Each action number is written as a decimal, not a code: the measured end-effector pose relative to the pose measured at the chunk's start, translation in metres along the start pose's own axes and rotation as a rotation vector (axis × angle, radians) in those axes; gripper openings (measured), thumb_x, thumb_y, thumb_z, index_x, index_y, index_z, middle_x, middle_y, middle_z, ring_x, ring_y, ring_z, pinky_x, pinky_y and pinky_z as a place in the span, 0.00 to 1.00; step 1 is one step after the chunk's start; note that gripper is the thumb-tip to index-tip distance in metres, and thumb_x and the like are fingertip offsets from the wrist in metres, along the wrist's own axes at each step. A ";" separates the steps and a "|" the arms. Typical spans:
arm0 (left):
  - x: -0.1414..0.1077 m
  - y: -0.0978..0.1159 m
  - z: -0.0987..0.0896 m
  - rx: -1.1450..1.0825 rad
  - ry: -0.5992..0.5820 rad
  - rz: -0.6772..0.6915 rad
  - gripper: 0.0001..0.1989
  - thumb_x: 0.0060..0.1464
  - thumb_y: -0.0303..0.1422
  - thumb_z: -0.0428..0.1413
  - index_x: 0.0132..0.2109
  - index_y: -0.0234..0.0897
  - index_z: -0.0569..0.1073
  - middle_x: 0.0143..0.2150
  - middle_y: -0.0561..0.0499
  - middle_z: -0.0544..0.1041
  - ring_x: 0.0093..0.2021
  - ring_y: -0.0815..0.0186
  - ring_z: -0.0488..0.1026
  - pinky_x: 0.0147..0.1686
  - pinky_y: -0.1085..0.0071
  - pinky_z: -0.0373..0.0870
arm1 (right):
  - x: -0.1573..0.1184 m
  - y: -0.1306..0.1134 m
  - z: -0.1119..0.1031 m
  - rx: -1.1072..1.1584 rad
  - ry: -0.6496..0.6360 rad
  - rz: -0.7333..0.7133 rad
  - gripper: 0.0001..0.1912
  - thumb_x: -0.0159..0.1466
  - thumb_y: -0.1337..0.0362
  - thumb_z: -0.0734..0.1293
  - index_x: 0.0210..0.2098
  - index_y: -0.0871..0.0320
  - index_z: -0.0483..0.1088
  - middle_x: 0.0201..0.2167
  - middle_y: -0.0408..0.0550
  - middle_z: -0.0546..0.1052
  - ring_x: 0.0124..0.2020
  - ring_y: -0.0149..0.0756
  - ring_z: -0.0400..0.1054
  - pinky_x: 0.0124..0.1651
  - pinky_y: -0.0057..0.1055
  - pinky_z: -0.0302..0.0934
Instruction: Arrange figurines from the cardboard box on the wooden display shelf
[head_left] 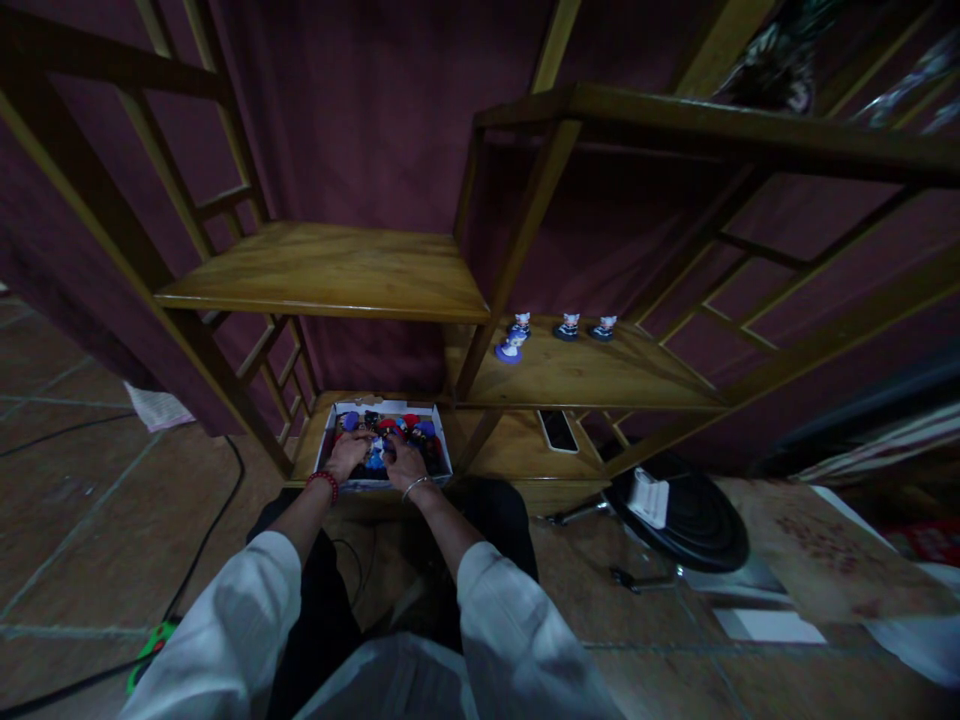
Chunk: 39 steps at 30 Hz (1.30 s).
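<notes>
A shallow white cardboard box [448, 465] on the bottom shelf holds several small figurines in red, purple, black and blue. Both of my hands reach into it. My left hand [349, 456], with a red bead bracelet at the wrist, has its fingers curled at a blue and white figurine [374, 458]. From the other side my right hand [406, 464], wearing a pale bangle, closes its fingers on the same figurine. The fingertips are small and dim, and the figurine is partly hidden. On the shelf to the right stand several figurines, among them a purple-based one [511, 347].
A wooden shelf board [337, 265] juts out above the box, and an upright post [517, 250] stands to its right. A phone [559, 431] lies on the lower shelf. At right is a black round stool [686, 520]. Cables [217, 510] run over the tiled floor.
</notes>
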<state>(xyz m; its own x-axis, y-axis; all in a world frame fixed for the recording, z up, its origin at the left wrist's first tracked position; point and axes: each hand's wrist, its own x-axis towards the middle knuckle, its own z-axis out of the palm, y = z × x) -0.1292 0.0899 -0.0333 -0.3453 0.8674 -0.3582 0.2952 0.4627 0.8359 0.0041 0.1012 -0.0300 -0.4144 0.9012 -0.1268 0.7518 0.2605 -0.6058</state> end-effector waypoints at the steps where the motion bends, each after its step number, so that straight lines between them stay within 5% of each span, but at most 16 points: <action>1: -0.001 0.001 0.000 -0.018 -0.005 0.003 0.15 0.47 0.24 0.49 0.42 0.33 0.74 0.20 0.54 0.71 0.18 0.75 0.64 0.18 0.81 0.59 | 0.000 0.001 0.001 0.011 0.008 -0.008 0.23 0.58 0.68 0.58 0.54 0.60 0.59 0.46 0.49 0.72 0.48 0.34 0.65 0.52 0.26 0.56; 29: -0.016 0.004 -0.003 -0.357 -0.002 -0.022 0.15 0.43 0.22 0.53 0.42 0.28 0.72 0.17 0.57 0.67 0.17 0.77 0.62 0.19 0.79 0.59 | 0.004 0.012 0.010 0.133 0.080 -0.024 0.15 0.57 0.69 0.59 0.43 0.57 0.69 0.40 0.44 0.75 0.42 0.28 0.69 0.47 0.22 0.59; 39: -0.017 0.006 0.001 -0.421 -0.022 -0.032 0.13 0.46 0.26 0.55 0.42 0.30 0.72 0.29 0.50 0.75 0.25 0.74 0.70 0.26 0.78 0.66 | 0.002 0.010 0.005 0.127 0.088 0.002 0.14 0.59 0.64 0.60 0.44 0.57 0.68 0.38 0.45 0.76 0.39 0.31 0.70 0.44 0.23 0.60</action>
<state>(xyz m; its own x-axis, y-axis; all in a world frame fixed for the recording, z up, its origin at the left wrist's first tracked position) -0.1213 0.0783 -0.0228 -0.3281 0.8598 -0.3913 -0.1067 0.3778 0.9197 0.0085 0.1039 -0.0401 -0.3626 0.9299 -0.0620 0.6792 0.2181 -0.7008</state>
